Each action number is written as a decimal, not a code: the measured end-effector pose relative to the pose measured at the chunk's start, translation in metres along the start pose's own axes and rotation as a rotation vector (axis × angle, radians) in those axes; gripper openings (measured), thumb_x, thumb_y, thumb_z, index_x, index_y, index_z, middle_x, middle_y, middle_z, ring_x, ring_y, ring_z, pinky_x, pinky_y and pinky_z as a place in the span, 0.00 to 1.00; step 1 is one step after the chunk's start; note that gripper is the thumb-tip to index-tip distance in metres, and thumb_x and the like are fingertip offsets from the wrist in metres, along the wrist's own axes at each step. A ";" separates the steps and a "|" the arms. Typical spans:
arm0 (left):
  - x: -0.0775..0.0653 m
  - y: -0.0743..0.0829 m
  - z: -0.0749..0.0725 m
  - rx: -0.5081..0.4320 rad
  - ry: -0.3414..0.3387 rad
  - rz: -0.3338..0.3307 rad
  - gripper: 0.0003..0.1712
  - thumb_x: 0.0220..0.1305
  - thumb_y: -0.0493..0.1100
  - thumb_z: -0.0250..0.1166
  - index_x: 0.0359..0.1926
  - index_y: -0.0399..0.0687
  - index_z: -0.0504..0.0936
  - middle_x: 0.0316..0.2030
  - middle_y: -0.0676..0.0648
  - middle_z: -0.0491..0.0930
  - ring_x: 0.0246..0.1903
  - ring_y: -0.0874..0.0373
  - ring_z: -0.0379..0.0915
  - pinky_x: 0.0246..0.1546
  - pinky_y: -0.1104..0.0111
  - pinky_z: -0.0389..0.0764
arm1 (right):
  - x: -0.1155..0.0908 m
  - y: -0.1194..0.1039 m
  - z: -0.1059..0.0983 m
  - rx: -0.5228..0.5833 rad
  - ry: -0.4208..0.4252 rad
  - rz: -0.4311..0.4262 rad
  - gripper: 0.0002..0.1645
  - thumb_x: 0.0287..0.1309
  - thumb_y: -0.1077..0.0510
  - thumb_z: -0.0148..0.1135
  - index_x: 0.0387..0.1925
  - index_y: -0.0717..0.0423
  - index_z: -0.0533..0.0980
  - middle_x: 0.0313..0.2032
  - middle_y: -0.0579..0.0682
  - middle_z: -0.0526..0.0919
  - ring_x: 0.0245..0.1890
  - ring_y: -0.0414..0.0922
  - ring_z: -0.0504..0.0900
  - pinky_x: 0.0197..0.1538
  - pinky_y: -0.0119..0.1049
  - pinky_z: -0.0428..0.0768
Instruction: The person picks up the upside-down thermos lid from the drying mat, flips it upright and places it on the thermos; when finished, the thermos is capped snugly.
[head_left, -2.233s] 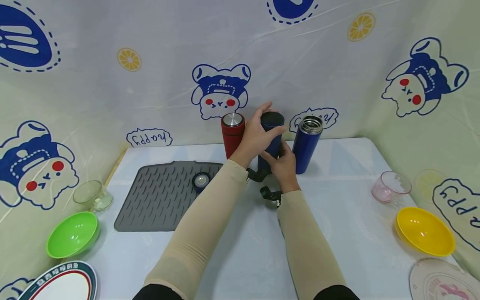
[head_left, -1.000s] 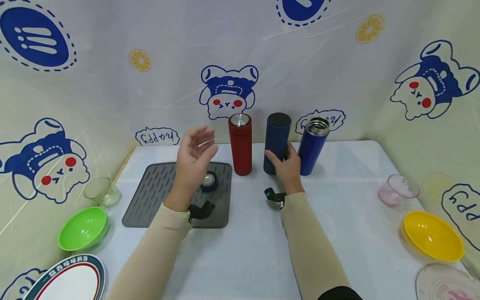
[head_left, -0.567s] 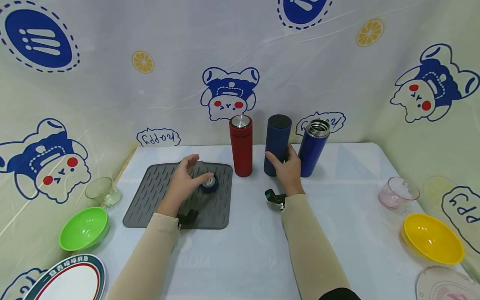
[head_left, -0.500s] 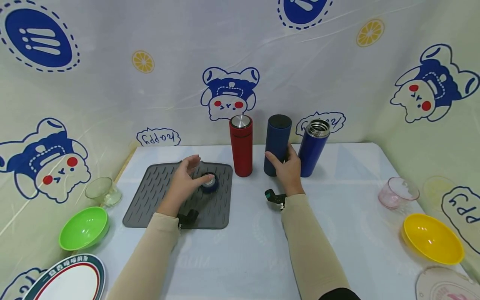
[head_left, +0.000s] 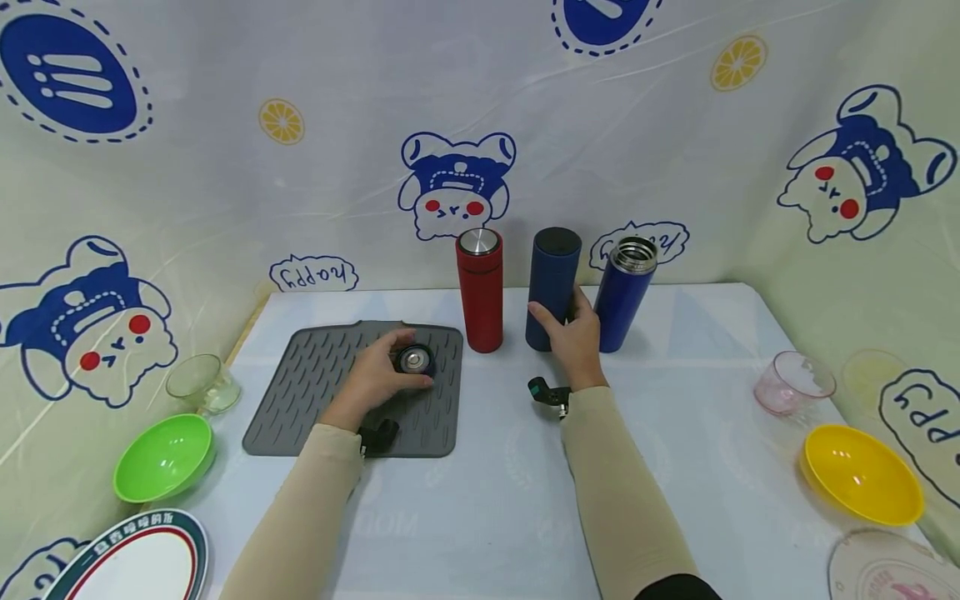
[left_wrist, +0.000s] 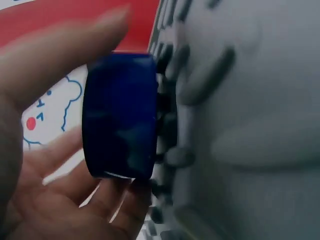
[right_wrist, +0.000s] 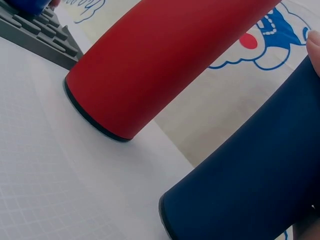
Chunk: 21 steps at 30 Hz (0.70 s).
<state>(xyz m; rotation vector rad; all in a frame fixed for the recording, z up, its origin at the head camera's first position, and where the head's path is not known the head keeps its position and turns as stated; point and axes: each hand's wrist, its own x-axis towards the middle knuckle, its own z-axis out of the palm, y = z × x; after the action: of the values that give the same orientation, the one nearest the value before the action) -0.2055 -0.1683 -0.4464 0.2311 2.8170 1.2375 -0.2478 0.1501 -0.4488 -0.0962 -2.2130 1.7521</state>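
A round blue bottle lid (head_left: pixel 415 359) with a silvery centre is at the grey ridged mat (head_left: pixel 300 408). My left hand (head_left: pixel 372 371) has it between thumb and fingers; in the left wrist view its glossy blue side (left_wrist: pixel 121 115) shows close beside the mat's ridges. My right hand (head_left: pixel 576 340) holds the lower part of a dark blue thermos flask (head_left: pixel 553 271), which stands upright with its top on. To its left stands a red flask (head_left: pixel 481 300) with a silver top. On the other side, a brighter blue flask (head_left: pixel 624 298) stands uncapped, its steel mouth bare.
At the left are a clear glass (head_left: pixel 202 383), a green bowl (head_left: pixel 165 458) and a dark-rimmed plate (head_left: pixel 191 542). A pinkish glass (head_left: pixel 791 383), a yellow bowl (head_left: pixel 862 475) and a pale plate (head_left: pixel 885 567) lie at the right. A printed sheet (head_left: pixel 337 183) hangs behind the white table (head_left: pixel 465 517).
My left hand has left the dark blue flask, moved left and down to the mat, and closed around the lid. The right hand has stayed at the flask.
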 end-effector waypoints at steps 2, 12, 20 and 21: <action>0.000 -0.001 0.001 0.039 -0.017 0.008 0.51 0.41 0.51 0.79 0.67 0.52 0.63 0.61 0.50 0.66 0.59 0.52 0.61 0.57 0.51 0.64 | 0.000 0.000 0.000 0.002 0.001 -0.001 0.55 0.42 0.29 0.66 0.70 0.41 0.57 0.62 0.42 0.68 0.61 0.39 0.66 0.63 0.44 0.61; -0.003 -0.003 -0.004 -0.038 0.122 0.041 0.49 0.38 0.51 0.80 0.64 0.54 0.67 0.56 0.50 0.71 0.54 0.52 0.67 0.52 0.54 0.70 | 0.000 0.002 0.003 -0.010 0.009 -0.016 0.54 0.44 0.30 0.66 0.70 0.43 0.57 0.61 0.44 0.69 0.59 0.39 0.68 0.62 0.43 0.62; -0.004 0.009 -0.009 -0.088 0.155 0.044 0.49 0.38 0.50 0.80 0.64 0.59 0.67 0.57 0.50 0.71 0.54 0.51 0.68 0.49 0.54 0.73 | -0.002 -0.001 0.000 -0.021 -0.003 0.002 0.54 0.43 0.29 0.65 0.70 0.42 0.57 0.62 0.44 0.68 0.60 0.41 0.67 0.62 0.46 0.62; -0.005 0.011 -0.009 -0.099 0.156 0.054 0.49 0.39 0.49 0.80 0.64 0.58 0.67 0.57 0.50 0.71 0.54 0.51 0.68 0.49 0.54 0.73 | -0.002 -0.001 0.000 -0.021 -0.001 0.006 0.54 0.43 0.29 0.66 0.69 0.42 0.58 0.62 0.44 0.68 0.60 0.41 0.67 0.62 0.46 0.62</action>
<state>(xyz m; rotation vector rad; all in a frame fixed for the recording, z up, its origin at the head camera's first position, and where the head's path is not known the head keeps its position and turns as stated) -0.2006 -0.1686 -0.4319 0.2152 2.8850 1.4636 -0.2456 0.1492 -0.4483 -0.1068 -2.2343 1.7329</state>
